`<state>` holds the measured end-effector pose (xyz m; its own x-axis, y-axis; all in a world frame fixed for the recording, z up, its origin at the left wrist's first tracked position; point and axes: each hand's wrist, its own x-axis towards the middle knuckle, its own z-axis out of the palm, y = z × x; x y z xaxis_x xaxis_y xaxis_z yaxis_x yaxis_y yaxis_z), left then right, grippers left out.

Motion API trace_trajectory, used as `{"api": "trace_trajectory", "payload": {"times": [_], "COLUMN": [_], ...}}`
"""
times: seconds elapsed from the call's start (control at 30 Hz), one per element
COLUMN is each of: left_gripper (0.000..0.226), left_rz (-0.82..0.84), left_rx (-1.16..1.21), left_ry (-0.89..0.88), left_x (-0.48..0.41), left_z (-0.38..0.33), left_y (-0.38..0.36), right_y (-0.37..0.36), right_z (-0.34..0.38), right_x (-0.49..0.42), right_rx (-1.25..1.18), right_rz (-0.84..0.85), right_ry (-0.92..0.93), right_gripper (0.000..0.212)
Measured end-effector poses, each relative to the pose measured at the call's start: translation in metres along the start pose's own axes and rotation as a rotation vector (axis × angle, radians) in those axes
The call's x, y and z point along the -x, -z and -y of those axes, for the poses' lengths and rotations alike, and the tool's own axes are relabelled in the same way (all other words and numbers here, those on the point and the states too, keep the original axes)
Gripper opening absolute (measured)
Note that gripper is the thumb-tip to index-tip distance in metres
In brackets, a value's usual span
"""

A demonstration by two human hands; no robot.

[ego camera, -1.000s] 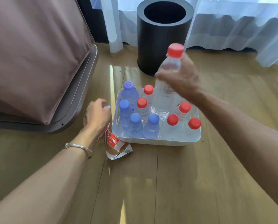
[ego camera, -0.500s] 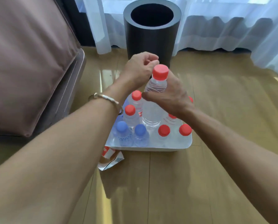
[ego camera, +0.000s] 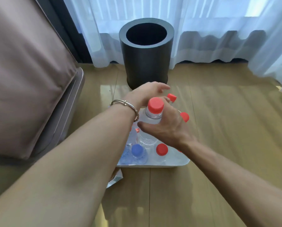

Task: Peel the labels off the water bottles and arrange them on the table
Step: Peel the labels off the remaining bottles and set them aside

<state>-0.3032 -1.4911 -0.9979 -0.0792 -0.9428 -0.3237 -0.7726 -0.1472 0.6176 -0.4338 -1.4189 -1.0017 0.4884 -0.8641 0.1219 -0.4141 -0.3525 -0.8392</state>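
The clear, red-capped bottle stood upright over the white tray, the right hand wrapped round its shoulder. The left hand reached just beyond the cap; its grasp could not be told. Other bottles crowded the tray. Bare wooden surface spread right, with a black bin at the far edge.

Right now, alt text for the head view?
The right hand grips a clear red-capped bottle by its shoulder over a white tray of more bottles, while the left hand hovers open beyond it. A dark cylindrical bin stands behind the tray, and a torn label lies by its near left corner.
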Motion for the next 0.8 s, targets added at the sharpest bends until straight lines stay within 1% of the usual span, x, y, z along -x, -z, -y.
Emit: {"api": "trace_trajectory", "payload": {"times": [0.1,0.13,0.2,0.23,0.27,0.3,0.33,0.37,0.43,0.53,0.67,0.73,0.8], "left_gripper": [0.040,0.039,0.045,0.053,0.059,0.061,0.063,0.064,0.057,0.048,0.023,0.023,0.026], "left_rz": [0.068,0.079,0.102,0.131,0.206,0.237,0.223,0.215,0.169,0.113,-0.041,-0.089,-0.113], "left_rx": [0.333,0.382,0.255,0.106,-0.132,-0.381,-0.525,-0.582,-0.544,-0.484,-0.404,-0.391,-0.370], "left_ry": [0.029,0.028,-0.032,-0.075,-0.104,-0.153,-0.199,-0.217,-0.234,-0.206,-0.203,-0.208,-0.208], "left_x": [-0.008,-0.015,-0.023,-0.028,-0.031,-0.034,-0.035,-0.035,-0.035,-0.025,0.005,0.022,0.035], "left_z": [-0.009,-0.008,-0.007,-0.003,0.000,0.003,0.003,0.001,-0.002,0.000,0.017,0.022,0.025], "left_y": [-0.016,-0.019,-0.025,-0.025,-0.022,-0.021,-0.021,-0.021,-0.018,-0.005,0.014,0.019,0.019], "right_y": [0.000,0.000,0.004,0.007,0.010,0.013,0.016,0.018,0.022,0.024,0.015,0.004,-0.006], "right_z": [0.004,0.002,-0.002,-0.005,-0.008,-0.012,-0.015,-0.018,-0.021,-0.023,-0.019,-0.019,-0.023], "right_x": [0.006,0.007,0.009,0.010,0.011,0.012,0.013,0.015,0.019,0.018,0.012,0.014,0.015], "right_rx": [0.015,0.018,-0.005,-0.023,-0.036,-0.041,-0.040,-0.036,-0.030,-0.045,-0.016,-0.021,0.023], "right_rz": [0.026,0.030,0.027,0.021,0.012,0.005,-0.002,-0.008,-0.013,-0.018,0.011,0.043,0.069], "right_ry": [0.032,0.044,0.054,0.050,0.041,0.025,0.003,-0.021,-0.062,-0.082,-0.088,-0.077,-0.092], "right_gripper": [0.038,0.039,0.040,0.041,0.041,0.042,0.044,0.044,0.041,0.042,0.033,0.036,0.033]}}
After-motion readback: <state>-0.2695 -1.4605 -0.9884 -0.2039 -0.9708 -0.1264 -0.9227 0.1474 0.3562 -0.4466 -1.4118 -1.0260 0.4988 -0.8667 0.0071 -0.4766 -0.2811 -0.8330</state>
